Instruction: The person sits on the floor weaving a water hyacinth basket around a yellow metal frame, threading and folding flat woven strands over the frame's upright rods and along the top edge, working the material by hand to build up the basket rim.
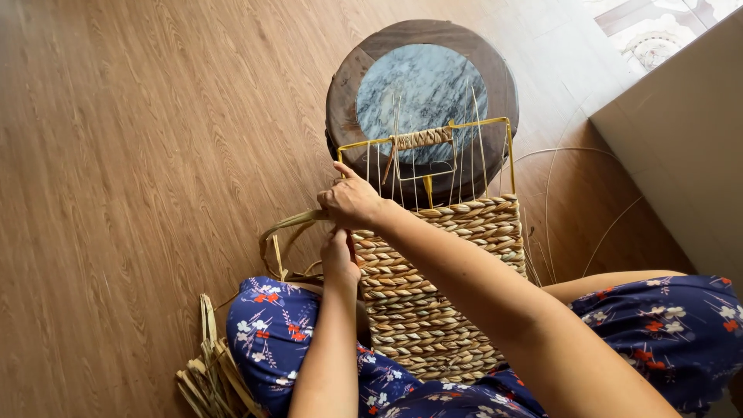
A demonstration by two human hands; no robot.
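Two hands meet at the left edge of a half-woven basket (433,286) — thick, ropy plaits of dry straw-coloured fibre laid in tight rows over a yellow wire frame (507,147). We see the right hand (350,201) closed around a flat fibre strand (290,224), which loops out to the left; the left hand (339,255) pinches the weave just below. The basket lies across a lap in blue floral cloth (271,325), its bare frame leaning on a round dark-wood stool (348,85) with a marbled top.

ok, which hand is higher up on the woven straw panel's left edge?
The right hand, at the weave's top row by the yellow wire frame; the left hand sits below.
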